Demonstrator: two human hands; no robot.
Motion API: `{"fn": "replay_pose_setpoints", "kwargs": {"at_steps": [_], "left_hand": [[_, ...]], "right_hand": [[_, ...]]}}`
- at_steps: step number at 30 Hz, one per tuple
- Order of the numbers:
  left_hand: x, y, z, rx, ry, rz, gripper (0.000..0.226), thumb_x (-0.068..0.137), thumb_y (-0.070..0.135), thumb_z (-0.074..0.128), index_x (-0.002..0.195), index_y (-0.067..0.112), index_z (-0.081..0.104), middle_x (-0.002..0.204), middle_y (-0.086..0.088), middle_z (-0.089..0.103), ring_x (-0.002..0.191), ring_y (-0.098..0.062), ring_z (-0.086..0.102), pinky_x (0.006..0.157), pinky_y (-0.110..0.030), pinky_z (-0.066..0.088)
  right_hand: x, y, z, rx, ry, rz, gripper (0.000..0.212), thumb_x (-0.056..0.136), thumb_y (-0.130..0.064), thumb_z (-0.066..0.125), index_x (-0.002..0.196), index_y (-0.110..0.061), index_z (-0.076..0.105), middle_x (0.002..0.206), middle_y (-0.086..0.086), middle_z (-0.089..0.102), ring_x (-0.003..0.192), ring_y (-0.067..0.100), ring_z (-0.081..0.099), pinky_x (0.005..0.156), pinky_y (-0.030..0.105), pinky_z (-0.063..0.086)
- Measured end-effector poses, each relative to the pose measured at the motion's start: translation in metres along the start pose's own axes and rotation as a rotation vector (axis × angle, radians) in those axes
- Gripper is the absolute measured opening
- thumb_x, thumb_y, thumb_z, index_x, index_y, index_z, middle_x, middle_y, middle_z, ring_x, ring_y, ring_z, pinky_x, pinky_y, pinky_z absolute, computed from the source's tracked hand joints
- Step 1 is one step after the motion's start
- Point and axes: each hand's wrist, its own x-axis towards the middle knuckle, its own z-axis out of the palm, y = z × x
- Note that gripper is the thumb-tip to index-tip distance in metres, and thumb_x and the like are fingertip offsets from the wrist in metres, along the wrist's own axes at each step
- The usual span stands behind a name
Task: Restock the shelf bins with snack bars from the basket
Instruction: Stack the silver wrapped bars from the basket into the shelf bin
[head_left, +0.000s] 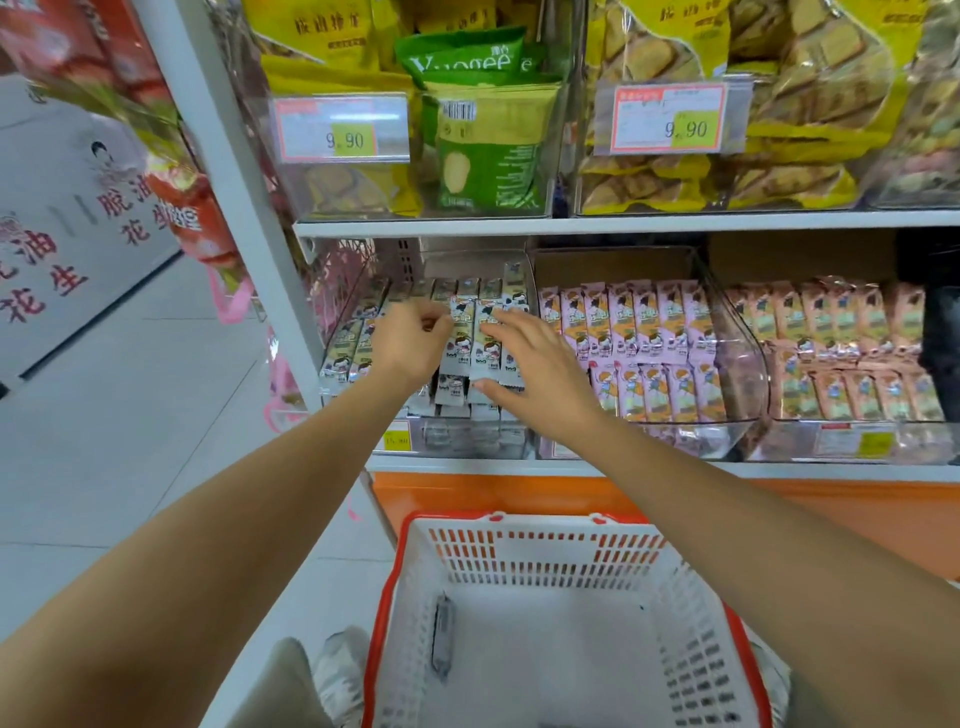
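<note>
Straightening white bars (485, 358) in leftmost bin (467, 441), both hands inside. Left hand (413, 345) curling fingers round bar tops, seemingly pinching. Right hand (530, 364) lying flat, fingers spread wide, pressing bar fronts. Bin looking near full. Basket (545, 561) below shelf showing bare floor, no bars discernible. Pink bars (649, 332) and peach bars (841, 332) alongside appearing stocked. Restock judged nearly finishing; only tidying remaining.

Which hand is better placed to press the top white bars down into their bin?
Right, probably. The right hand lies with straight fingers on the top white-wrapped snack bars in the clear plastic bin; the left hand, fingers curled, is at the back row.
</note>
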Motion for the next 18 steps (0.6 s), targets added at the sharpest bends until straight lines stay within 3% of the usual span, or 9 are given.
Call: {"fn": "replay_pose_setpoints", "kwargs": {"at_steps": [2,6,9,11,13,16,18], "left_hand": [[0.000,-0.004,0.000,0.012,-0.079,0.018,0.033,0.100,0.019,0.050,0.128,0.008,0.061,0.123,-0.008,0.065,0.113,-0.023,0.059,0.096,-0.030,0.045],[-0.015,-0.008,0.000,0.018,-0.159,0.090,0.029,0.101,0.017,0.045,0.127,0.011,0.055,0.095,-0.002,0.053,0.092,-0.019,0.049,0.083,-0.030,0.039],[-0.044,-0.019,0.007,0.018,0.090,0.235,0.036,0.096,0.011,0.047,0.132,0.011,0.052,0.122,-0.008,0.053,0.116,-0.022,0.045,0.098,-0.037,0.042],[-0.072,-0.030,0.015,0.005,0.262,0.336,0.031,0.089,0.005,0.048,0.118,0.010,0.057,0.115,-0.005,0.051,0.110,-0.018,0.044,0.093,-0.032,0.040],[-0.101,-0.043,0.027,0.033,0.309,0.386,0.024,0.082,0.002,0.049,0.105,0.009,0.055,0.104,-0.004,0.050,0.098,-0.016,0.043,0.083,-0.027,0.035],[-0.139,-0.077,0.057,0.096,0.179,0.365,0.019,0.079,0.009,0.047,0.097,0.011,0.052,0.095,-0.004,0.050,0.089,-0.017,0.043,0.074,-0.029,0.034],[-0.158,-0.104,0.084,0.163,-0.043,0.307,0.020,0.081,0.016,0.045,0.097,0.013,0.056,0.094,-0.004,0.054,0.087,-0.023,0.050,0.073,-0.036,0.039]], "right_hand": [[0.001,0.002,0.000,0.012,-0.008,0.007,0.064,0.093,-0.046,0.059,0.148,-0.023,0.035,0.158,0.000,0.026,0.147,0.020,0.017,0.119,0.048,0.020],[-0.001,-0.001,-0.002,-0.001,-0.017,-0.008,0.065,0.094,-0.043,0.058,0.150,-0.021,0.032,0.161,0.001,0.020,0.149,0.020,0.013,0.121,0.046,0.013],[-0.015,-0.008,-0.003,0.003,0.119,-0.068,0.059,0.095,-0.039,0.055,0.147,-0.017,0.038,0.158,0.003,0.026,0.147,0.021,0.020,0.117,0.039,0.013],[-0.033,-0.014,0.000,0.035,0.235,-0.142,0.046,0.094,-0.033,0.052,0.137,-0.014,0.049,0.146,0.005,0.044,0.138,0.022,0.035,0.113,0.038,0.022],[-0.055,-0.021,0.007,0.070,0.280,-0.203,0.035,0.092,-0.026,0.050,0.123,-0.011,0.058,0.128,0.005,0.056,0.124,0.022,0.046,0.105,0.036,0.029],[-0.089,-0.020,0.030,0.087,0.186,-0.219,0.027,0.089,-0.022,0.047,0.108,-0.010,0.062,0.107,0.004,0.060,0.107,0.020,0.050,0.093,0.032,0.033],[-0.114,-0.009,0.053,0.083,0.065,-0.153,0.023,0.088,-0.021,0.047,0.103,-0.012,0.062,0.101,0.002,0.060,0.099,0.020,0.052,0.085,0.030,0.033]]}}
